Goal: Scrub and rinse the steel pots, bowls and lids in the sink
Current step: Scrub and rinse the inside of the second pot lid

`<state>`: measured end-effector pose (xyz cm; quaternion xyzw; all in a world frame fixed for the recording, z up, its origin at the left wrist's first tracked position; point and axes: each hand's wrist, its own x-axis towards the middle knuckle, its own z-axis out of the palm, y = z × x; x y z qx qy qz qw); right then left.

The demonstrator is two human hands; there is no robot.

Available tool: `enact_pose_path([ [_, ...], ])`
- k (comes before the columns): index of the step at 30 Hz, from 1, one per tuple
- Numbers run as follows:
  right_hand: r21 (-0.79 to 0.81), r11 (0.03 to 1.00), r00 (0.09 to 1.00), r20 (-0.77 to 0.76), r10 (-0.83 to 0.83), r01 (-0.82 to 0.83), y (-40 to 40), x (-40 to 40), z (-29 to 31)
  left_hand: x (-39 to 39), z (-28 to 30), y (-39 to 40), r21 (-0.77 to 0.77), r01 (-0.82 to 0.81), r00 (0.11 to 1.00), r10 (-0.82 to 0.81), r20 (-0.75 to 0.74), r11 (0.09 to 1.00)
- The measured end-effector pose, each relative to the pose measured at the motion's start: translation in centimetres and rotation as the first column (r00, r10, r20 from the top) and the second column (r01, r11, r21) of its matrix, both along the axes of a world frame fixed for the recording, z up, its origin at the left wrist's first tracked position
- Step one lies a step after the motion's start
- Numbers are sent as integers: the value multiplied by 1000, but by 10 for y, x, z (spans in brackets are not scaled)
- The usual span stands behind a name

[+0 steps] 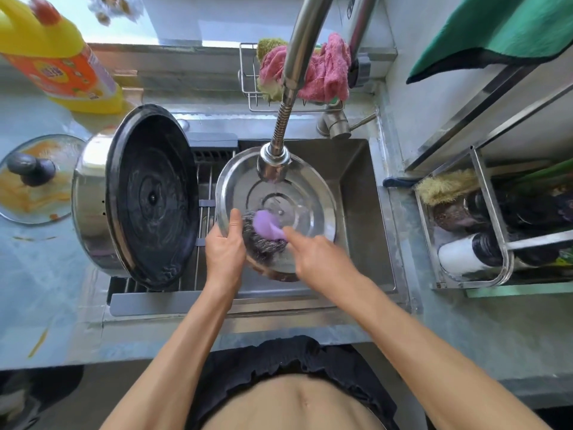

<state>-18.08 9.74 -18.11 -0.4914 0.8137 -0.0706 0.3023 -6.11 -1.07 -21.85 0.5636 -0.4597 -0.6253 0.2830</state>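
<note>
A round steel lid [297, 193] is tilted up in the sink [366, 193], its hollow underside facing me, under the faucet head [274, 164]. My left hand [224, 246] grips the lid's lower left rim, thumb on the inside. My right hand [316, 252] holds a purple-handled steel-wool scrubber [263, 234], pressed against the lid's lower inner face. A large steel pot [93, 200] lies on its side on the drying rack at the left, its blackened soapy bottom [152, 197] turned toward the sink.
A glass lid [31, 178] smeared with orange residue lies on the counter at left. A yellow detergent bottle [59, 57] stands behind it. Pink cloth [325, 69] hangs in a wire caddy. A steel shelf rack [477, 231] with jars and a brush is at right.
</note>
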Motion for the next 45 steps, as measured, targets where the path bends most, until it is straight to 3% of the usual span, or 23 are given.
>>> enact_pose_path([
  [2, -45, 998, 999, -30, 39, -40, -7, -5, -2, 0, 1, -1, 41, -5, 1000, 6, -7, 999],
  [5, 29, 998, 992, -118, -54, 58, -16, -35, -12, 3, 2, 2, 49, 73, 997, -73, -2, 996],
  [8, -35, 994, 995, -35, 98, -99, -19, -16, -12, 4, 3, 0, 101, 105, 994, -102, -27, 989],
  [12, -86, 988, 988, -82, -134, 126, -31, -50, -24, 2, 6, -3, 101, 228, 974, -228, -7, 968],
  [16, -110, 994, 999, 30, 11, -7, -31, -29, -23, 4, 5, -5, 68, 241, 970, -242, 5, 968],
  [19, -122, 975, 981, -35, -190, 184, -33, -51, -33, 3, 7, -6, 50, 287, 956, -289, 56, 957],
  [23, -256, 966, 991, 110, 72, -42, -23, -28, -30, 6, 8, -10, 63, 262, 964, -264, 32, 963],
  [26, -96, 967, 967, -84, -242, 234, -25, -67, -37, 8, 7, -10, 72, 294, 954, -297, 31, 953],
  [27, -59, 965, 957, -126, -260, 254, -24, -69, -38, 8, 7, -10, 69, 289, 956, -292, 40, 955],
  [30, -141, 987, 993, 87, 84, -71, -14, -30, -34, 11, 4, -12, 95, 255, 965, -259, 38, 962],
  [31, -148, 982, 985, 109, 131, -114, -10, -30, -34, 14, 2, -13, 107, 235, 971, -239, 29, 966],
  [32, -123, 990, 995, 68, 70, -62, -12, -42, -33, 16, 0, -15, 110, 221, 974, -225, 27, 969],
  [34, -5, 980, 973, -117, -200, 200, -16, -72, -35, 16, -1, -15, 83, 219, 974, -224, 47, 972],
  [35, 33, 971, 958, -174, -230, 239, -16, -73, -34, 16, -1, -15, 63, 211, 975, -215, 60, 975],
  [39, -1, 998, 998, 16, 67, -67, -7, -26, -27, 18, -2, -19, 23, 138, 986, -139, 95, 990],
  [42, 67, 974, 970, -126, -208, 217, -8, -62, -34, 20, -2, -21, -9, 130, 985, -128, 116, 992],
  [43, 76, 969, 966, -121, -227, 237, -9, -58, -35, 20, 0, -21, -26, 129, 985, -125, 117, 991],
  [45, 62, 996, 998, 13, -69, 68, -7, -25, -30, 18, 0, -24, -35, 122, 986, -117, 115, 992],
])
